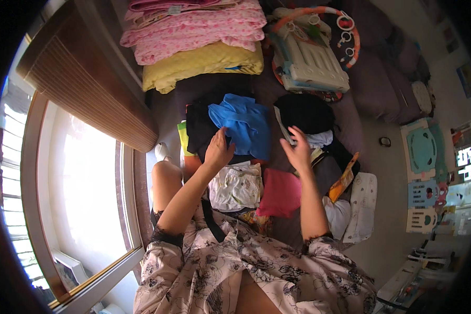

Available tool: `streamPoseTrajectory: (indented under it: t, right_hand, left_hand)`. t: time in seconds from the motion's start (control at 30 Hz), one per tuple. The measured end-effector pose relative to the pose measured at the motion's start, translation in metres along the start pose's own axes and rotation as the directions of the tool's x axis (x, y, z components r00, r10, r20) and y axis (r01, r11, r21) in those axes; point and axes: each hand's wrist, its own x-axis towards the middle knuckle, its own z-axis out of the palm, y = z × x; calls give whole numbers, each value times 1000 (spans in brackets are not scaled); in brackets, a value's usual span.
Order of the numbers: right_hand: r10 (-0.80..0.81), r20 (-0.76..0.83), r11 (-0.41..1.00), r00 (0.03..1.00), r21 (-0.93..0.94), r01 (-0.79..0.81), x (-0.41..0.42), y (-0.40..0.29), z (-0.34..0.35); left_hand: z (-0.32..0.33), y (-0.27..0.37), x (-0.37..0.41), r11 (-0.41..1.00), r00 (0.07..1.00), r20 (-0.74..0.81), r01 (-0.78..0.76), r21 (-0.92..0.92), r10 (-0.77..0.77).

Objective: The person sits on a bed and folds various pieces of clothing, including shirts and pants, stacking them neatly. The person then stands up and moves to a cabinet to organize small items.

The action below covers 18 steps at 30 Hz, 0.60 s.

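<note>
My left hand [219, 150], fingers apart, is at the lower left edge of a rumpled blue cloth garment [243, 125], which lies on dark folded cloth [199, 131]; whether it touches the blue cloth I cannot tell. Raised with spread fingers, my right hand [297, 151] holds nothing and is near a black garment [306, 114] and a light grey cloth [320, 138]. Closer to my lap lie white patterned shorts [235, 187] and, beside them, a folded pink-red cloth [280, 192].
Behind stand a yellow folded quilt [204, 64] and pink patterned bedding [200, 29]. A baby play gym [318, 70] is at the back right. An orange packet [343, 180] and a white patterned cloth [361, 208] lie right. A brown curtain [90, 86] hangs left.
</note>
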Motion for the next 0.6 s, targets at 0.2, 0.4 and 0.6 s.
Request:
streamPoseTrajectory:
  t: [0.2, 0.4, 0.6]
  right_hand:
    - [393, 141, 918, 909, -7, -396, 46, 25, 82]
    - [-441, -92, 882, 893, -226, 413, 8, -79, 49]
    - [-820, 192, 562, 540, 83, 823, -98, -100, 90]
  left_hand:
    - [-24, 3, 3, 963, 994, 102, 68, -262, -42]
    - [-43, 8, 13, 696, 900, 315, 433, -572, -302]
    - [-59, 37, 2, 101, 647, 710, 755, -648, -279]
